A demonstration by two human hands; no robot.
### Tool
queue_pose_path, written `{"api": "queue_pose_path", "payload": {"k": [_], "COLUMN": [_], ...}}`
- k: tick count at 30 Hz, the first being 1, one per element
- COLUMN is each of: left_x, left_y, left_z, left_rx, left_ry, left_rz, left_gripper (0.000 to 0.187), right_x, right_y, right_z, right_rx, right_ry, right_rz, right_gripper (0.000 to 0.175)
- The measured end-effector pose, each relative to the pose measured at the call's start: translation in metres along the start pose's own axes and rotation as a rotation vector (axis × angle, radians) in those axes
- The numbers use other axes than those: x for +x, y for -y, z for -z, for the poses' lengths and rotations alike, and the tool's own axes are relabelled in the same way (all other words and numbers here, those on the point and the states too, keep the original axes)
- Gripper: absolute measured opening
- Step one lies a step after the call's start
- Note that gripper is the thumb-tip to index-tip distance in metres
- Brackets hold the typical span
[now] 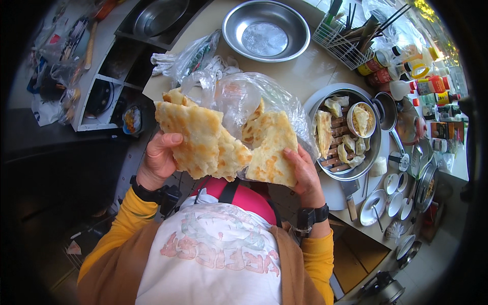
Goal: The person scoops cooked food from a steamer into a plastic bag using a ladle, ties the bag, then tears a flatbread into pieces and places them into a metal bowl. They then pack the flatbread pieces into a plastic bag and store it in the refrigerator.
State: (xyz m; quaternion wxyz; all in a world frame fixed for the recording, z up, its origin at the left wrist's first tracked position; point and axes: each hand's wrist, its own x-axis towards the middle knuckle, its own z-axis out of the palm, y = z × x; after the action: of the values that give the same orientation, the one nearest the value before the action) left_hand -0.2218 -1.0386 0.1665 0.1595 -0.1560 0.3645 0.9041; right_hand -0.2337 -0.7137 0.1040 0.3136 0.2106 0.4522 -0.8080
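Note:
My left hand (160, 156) grips a stack of browned flatbread pieces (194, 137), thumb on top, held up in front of my body. In my right hand (305, 171) is another flatbread piece (272, 148), its torn edge facing the left stack. The two lots meet or overlap near the middle; whether they are joined there I cannot tell. Just behind them a clear plastic bag (263, 87) lies on the counter, with more flatbread partly hidden at its mouth. To the right, a steel steamer pan (366, 167) holds dumplings (343, 152), a folded flatbread (324, 133) and a small bowl of food (361, 119).
A wide steel basin (266, 32) stands at the back of the counter. Bottles of sauce (389, 72) and a wire utensil rack (339, 42) line the right side. A cleaver (350, 190), small bowls (394, 204) and a plate with a spoon (370, 213) lie at the right front.

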Motion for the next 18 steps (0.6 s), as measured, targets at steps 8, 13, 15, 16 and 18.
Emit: {"api": "queue_pose_path", "payload": {"k": [8,13,15,16,18], "left_x": [-0.004,-0.004,-0.005,-0.005,-0.006], "left_y": [-0.005,-0.006,-0.007,-0.008,-0.009], "left_z": [0.000,0.000,0.001,0.001,0.002], "left_rx": [-0.060,-0.090,-0.089,-0.085,-0.081], "left_ry": [0.023,0.050,0.045,0.039,0.030], "left_rz": [-0.037,-0.054,-0.064,-0.075,-0.086], "left_gripper": [0.062,0.063,0.064,0.064,0.064], "right_x": [0.019,0.063,0.075,0.079,0.079], "right_y": [0.015,0.003,-0.002,-0.003,-0.003], "right_z": [-0.004,-0.001,0.002,0.003,0.005], "right_rx": [0.076,0.000,0.017,0.028,0.000], "right_ry": [0.009,-0.071,-0.116,-0.189,-0.185], "right_rz": [0.012,0.002,-0.008,-0.026,-0.065], "right_gripper": [0.043,0.041,0.039,0.038,0.037]}}
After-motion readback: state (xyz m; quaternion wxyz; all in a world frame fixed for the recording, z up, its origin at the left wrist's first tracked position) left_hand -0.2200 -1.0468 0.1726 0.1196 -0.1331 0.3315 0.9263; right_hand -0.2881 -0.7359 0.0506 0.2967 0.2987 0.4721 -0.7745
